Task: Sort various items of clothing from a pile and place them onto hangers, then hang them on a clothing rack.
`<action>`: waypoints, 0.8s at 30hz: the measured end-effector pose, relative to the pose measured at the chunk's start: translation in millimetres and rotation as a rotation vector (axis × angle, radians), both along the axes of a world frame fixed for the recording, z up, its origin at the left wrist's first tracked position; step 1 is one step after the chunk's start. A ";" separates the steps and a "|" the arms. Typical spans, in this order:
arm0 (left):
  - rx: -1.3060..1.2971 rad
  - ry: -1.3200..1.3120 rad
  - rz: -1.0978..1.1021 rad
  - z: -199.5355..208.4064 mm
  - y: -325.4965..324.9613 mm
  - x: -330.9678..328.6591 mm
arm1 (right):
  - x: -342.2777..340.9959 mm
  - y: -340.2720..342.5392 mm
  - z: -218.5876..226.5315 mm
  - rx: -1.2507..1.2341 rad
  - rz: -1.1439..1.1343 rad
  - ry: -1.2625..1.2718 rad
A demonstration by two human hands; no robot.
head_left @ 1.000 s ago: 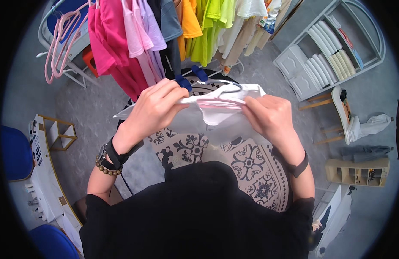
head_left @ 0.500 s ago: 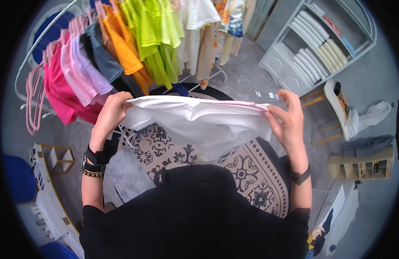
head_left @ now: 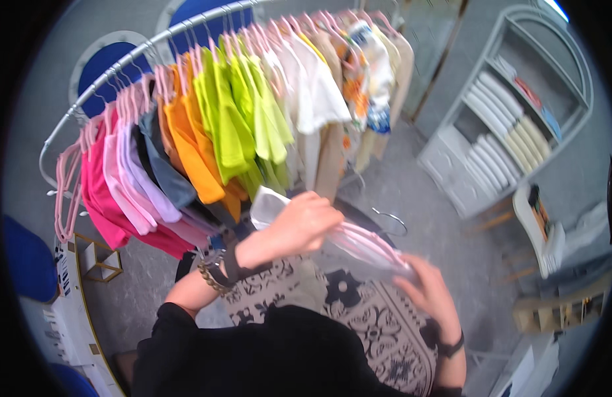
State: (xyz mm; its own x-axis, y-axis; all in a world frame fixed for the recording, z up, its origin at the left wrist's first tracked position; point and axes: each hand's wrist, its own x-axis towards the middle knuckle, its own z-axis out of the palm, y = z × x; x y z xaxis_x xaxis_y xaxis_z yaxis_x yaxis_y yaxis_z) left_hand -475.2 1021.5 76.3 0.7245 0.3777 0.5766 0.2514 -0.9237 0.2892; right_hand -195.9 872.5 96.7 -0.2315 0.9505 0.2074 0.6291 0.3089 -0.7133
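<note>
My left hand [head_left: 304, 223] is closed over one end of a white garment [head_left: 269, 206], held up in front of my chest. The cloth sits on a pink hanger [head_left: 365, 241], whose arm runs down and to the right from my left fist. My right hand [head_left: 433, 296] grips the hanger's lower end, fingers curled around it; this part is blurred, so I cannot tell exactly how the fingers sit. A metal hook [head_left: 390, 220] shows just above the hanger, between my two hands. My left wrist wears dark bands and a beaded bracelet [head_left: 213, 274]; my right wrist wears a dark strap [head_left: 451, 345].

Just beyond my hands, a curved metal clothes rail [head_left: 120, 63] arcs from left to upper middle. Shirts hang on it on pink hangers: bright pink ones [head_left: 104, 198] at the left end, then pale lilac, dark grey, orange [head_left: 187, 142], lime green [head_left: 236, 112], white [head_left: 312, 86], and beige at the right end.

Under me on the grey floor [head_left: 412, 192] lies a patterned black and cream rug [head_left: 372, 324]. Well apart, to the upper right, stands a pale arched shelf unit [head_left: 491, 126] with stacks of folded clothes.
</note>
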 end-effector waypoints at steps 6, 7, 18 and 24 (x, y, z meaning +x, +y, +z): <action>-0.301 -0.023 -0.192 11.5 69.2 13.6 | 19.0 22.0 22.3 -0.404 0.041 0.232; -0.290 -0.036 -0.187 15.1 82.9 16.1 | 17.7 30.4 27.2 -0.454 -0.010 0.492; -0.377 -0.401 0.348 46.5 253.0 55.0 | 25.2 133.8 53.3 -0.411 0.012 0.909; -0.478 -0.479 0.481 46.7 225.2 11.1 | 37.2 165.8 79.5 -0.403 0.109 0.893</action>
State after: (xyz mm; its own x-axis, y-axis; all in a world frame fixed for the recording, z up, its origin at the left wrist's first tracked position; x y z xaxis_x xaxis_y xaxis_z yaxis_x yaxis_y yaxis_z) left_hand -464.1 1246.6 123.0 0.1384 0.8660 0.4805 0.3374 -0.4974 0.7992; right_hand -158.7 1038.2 176.3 -0.2383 0.9711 0.0142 -0.2095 -0.0371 -0.9771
